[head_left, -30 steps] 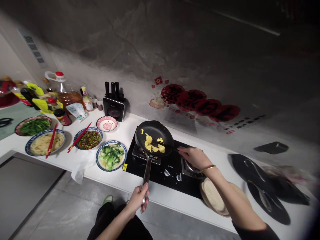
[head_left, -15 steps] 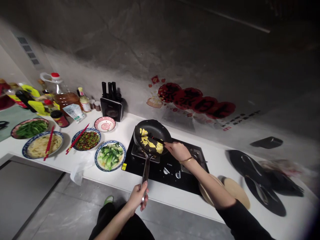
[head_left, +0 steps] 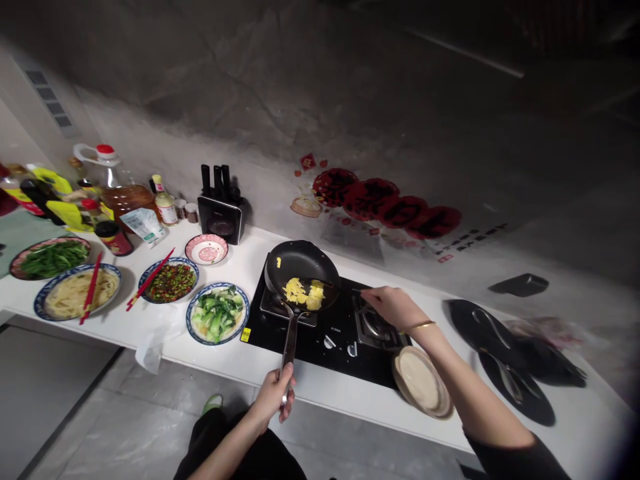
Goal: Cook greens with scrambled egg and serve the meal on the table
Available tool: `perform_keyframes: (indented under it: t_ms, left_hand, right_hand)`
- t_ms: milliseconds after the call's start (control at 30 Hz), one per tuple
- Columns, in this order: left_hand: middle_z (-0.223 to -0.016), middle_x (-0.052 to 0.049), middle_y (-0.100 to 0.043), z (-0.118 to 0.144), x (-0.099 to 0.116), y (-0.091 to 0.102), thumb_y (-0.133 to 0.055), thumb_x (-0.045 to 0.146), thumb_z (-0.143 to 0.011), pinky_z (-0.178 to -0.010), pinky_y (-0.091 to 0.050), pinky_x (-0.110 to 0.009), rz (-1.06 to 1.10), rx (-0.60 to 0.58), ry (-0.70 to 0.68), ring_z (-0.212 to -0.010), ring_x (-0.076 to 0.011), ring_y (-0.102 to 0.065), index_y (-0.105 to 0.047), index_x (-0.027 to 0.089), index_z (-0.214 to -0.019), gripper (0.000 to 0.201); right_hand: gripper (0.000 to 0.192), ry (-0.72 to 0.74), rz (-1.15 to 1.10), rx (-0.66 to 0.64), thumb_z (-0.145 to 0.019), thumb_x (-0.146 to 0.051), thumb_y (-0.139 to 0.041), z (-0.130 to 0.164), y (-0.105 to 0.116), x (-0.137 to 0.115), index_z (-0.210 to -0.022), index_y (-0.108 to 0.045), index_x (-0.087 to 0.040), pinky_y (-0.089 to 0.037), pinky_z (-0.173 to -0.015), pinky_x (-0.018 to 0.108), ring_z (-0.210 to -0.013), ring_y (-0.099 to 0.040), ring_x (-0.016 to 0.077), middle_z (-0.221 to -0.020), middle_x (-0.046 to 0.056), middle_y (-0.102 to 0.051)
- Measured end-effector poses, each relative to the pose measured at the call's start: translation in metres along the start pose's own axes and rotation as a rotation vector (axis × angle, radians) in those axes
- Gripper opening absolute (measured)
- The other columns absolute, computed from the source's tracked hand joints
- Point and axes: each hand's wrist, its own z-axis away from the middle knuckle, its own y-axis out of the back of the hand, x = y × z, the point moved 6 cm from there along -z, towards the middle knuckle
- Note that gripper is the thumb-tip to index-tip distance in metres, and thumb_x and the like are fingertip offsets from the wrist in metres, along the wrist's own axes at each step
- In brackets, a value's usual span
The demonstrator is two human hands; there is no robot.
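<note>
**Inspector:** You stand at a long white counter [head_left: 345, 393] against a grey wall [head_left: 280, 100] with red decals [head_left: 380, 203]. A black hob [head_left: 325, 327] is set into the counter in front of you.

**Operator:** And on the hob?

**Inspector:** A black pan [head_left: 301, 272] sits on the near-left burner, with scrambled egg [head_left: 303, 293] gathered at the side nearest you. Your left hand [head_left: 274, 397] is closed round the end of the pan's long handle, out past the counter edge. Your right hand [head_left: 395, 307] is over the right burner, fingers pinched on a dark utensil [head_left: 345, 288] whose tip reaches the egg. I cannot tell what kind of utensil it is.

**Operator:** What lies to the left?

**Inspector:** Four plates: noodles [head_left: 75, 293] with red chopsticks [head_left: 90, 288] across them, green beans [head_left: 50, 257], a chopped pepper dish [head_left: 171, 281], and greens [head_left: 218, 312] just beside the hob. Behind them are a small pink bowl [head_left: 207, 249], a knife block [head_left: 220, 212] and an oil jug [head_left: 120, 190].

**Operator:** And the right?

**Inspector:** A stack of flatbreads [head_left: 421, 381] lies under your right forearm. Dark lids [head_left: 505, 360] lie well beyond it.
</note>
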Motion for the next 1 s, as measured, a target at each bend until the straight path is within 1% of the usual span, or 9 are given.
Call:
perform_keyframes:
  t_ms: [67, 167, 300, 433, 533, 667, 767, 867, 1000]
  left_hand:
    - [-0.043, 0.007, -0.046, -0.001, -0.001, 0.0, -0.046, 0.079, -0.061, -0.026, -0.022, -0.018, 0.001, 0.001, 0.003, -0.027, -0.0066, -0.039, -0.044, 0.019, -0.073, 0.061]
    - [-0.043, 0.007, -0.046, 0.0, -0.001, 0.0, -0.046, 0.079, -0.061, -0.026, -0.022, -0.018, -0.003, -0.003, 0.006, -0.027, -0.0068, -0.039, -0.044, 0.019, -0.073, 0.061]
    - [-0.042, 0.007, -0.046, 0.001, 0.0, -0.001, -0.046, 0.079, -0.061, -0.026, -0.021, -0.018, -0.003, -0.003, 0.002, -0.026, -0.0066, -0.038, -0.044, 0.019, -0.072, 0.061]
    - [-0.042, 0.007, -0.046, 0.002, 0.001, -0.001, -0.048, 0.078, -0.061, -0.026, -0.022, -0.018, 0.007, 0.0, 0.003, -0.027, -0.0069, -0.038, -0.044, 0.019, -0.071, 0.06]
    - [-0.043, 0.005, -0.049, 0.0, 0.003, -0.001, -0.052, 0.075, -0.06, -0.029, -0.031, -0.021, 0.034, -0.027, 0.01, -0.029, -0.0089, -0.043, -0.046, 0.018, -0.07, 0.058]
    - [-0.052, -0.001, -0.058, -0.004, 0.006, -0.001, -0.061, 0.063, -0.059, -0.042, -0.044, -0.026, 0.134, -0.06, 0.057, -0.04, -0.0124, -0.054, -0.049, 0.016, -0.072, 0.05]
    - [-0.056, 0.003, -0.058, -0.007, 0.011, -0.001, -0.065, 0.055, -0.057, -0.034, -0.033, -0.022, 0.175, -0.018, 0.048, -0.034, -0.0082, -0.046, -0.048, 0.018, -0.079, 0.047]
    - [-0.05, 0.008, -0.048, -0.008, 0.012, -0.005, -0.062, 0.057, -0.063, -0.032, -0.02, -0.019, 0.179, -0.048, 0.078, -0.029, -0.004, -0.032, -0.046, 0.019, -0.081, 0.045]
    - [-0.049, 0.009, -0.044, -0.008, 0.011, -0.005, -0.058, 0.061, -0.068, -0.034, -0.02, -0.018, 0.182, -0.081, 0.099, -0.031, -0.0036, -0.033, -0.046, 0.019, -0.08, 0.045]
  right_hand:
    - [0.031, 0.007, 0.01, -0.032, -0.089, -0.028, -0.042, 0.004, 0.003, 0.007, -0.097, -0.072, -0.026, -0.048, -0.074, 0.025, -0.088, -0.067, 0.0202, -0.093, 0.003, -0.073]
    - [0.03, 0.049, -0.017, -0.072, -0.088, -0.029, -0.044, 0.002, -0.005, -0.002, -0.098, -0.072, -0.027, -0.048, -0.076, 0.025, -0.091, -0.067, 0.0203, -0.097, 0.002, -0.072]
    - [0.034, -0.007, 0.012, 0.014, -0.09, -0.028, -0.041, -0.01, -0.021, -0.022, -0.113, -0.065, -0.024, -0.048, -0.082, 0.03, -0.097, -0.065, 0.0225, -0.104, 0.005, -0.07]
    - [0.03, 0.033, -0.041, 0.032, -0.089, -0.027, -0.044, -0.017, -0.028, -0.028, -0.106, -0.069, -0.026, -0.049, -0.082, 0.03, -0.097, -0.065, 0.0224, -0.104, 0.004, -0.07]
    - [0.03, 0.07, -0.089, 0.096, -0.09, -0.029, -0.043, -0.027, -0.024, -0.025, -0.107, -0.068, -0.029, -0.049, -0.082, 0.028, -0.097, -0.065, 0.0206, -0.105, 0.001, -0.07]
    - [0.036, -0.017, -0.001, 0.16, -0.092, -0.03, -0.038, -0.053, -0.029, -0.025, -0.118, -0.061, -0.021, -0.048, -0.081, 0.029, -0.09, -0.067, 0.0208, -0.1, 0.008, -0.071]
    - [0.038, 0.015, 0.035, 0.163, -0.093, -0.033, -0.036, -0.067, -0.04, -0.04, -0.123, -0.057, -0.022, -0.049, -0.079, 0.028, -0.087, -0.067, 0.0192, -0.097, 0.01, -0.071]
    - [0.036, 0.134, 0.043, 0.128, -0.092, -0.032, -0.039, -0.059, -0.046, -0.051, -0.121, -0.059, -0.026, -0.049, -0.077, 0.027, -0.087, -0.067, 0.0186, -0.097, 0.008, -0.071]
    - [0.031, 0.196, 0.044, 0.079, -0.089, -0.031, -0.043, -0.031, -0.034, -0.032, -0.112, -0.066, -0.029, -0.05, -0.076, 0.028, -0.089, -0.067, 0.0206, -0.098, 0.005, -0.072]
